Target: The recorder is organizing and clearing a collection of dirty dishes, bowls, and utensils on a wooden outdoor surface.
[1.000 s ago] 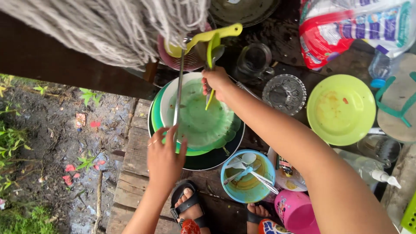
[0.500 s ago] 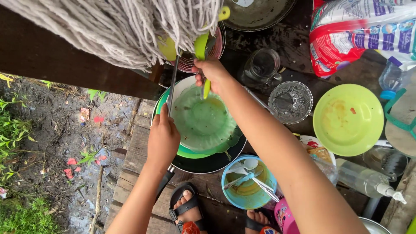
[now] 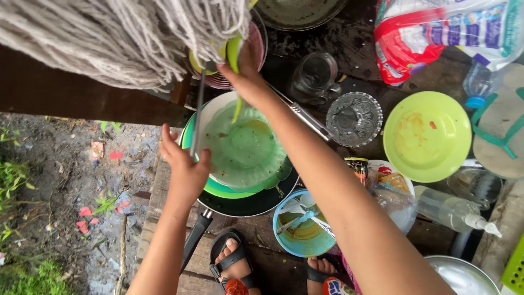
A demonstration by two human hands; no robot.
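The left hand [image 3: 185, 172] pinched a metal utensil [image 3: 197, 112] at the green plate's [image 3: 245, 147] rim; beyond it, the right hand's [image 3: 245, 79] grip closed on a green utensil [image 3: 236, 60].

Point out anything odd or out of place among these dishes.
A green flip-flop lies among the dishes beside the yellow-green plate, odd company for tableware. A mop head hangs over the stacked plates, hiding part of the right hand.

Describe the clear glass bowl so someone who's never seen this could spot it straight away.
Start at the stack of green plates in the black pan under the hands. Past the right forearm lies the lime green plate; the clear glass bowl sits between them on the dark wet boards. It alone is small, see-through and patterned, and lies flat, unlike the glass jar above it.
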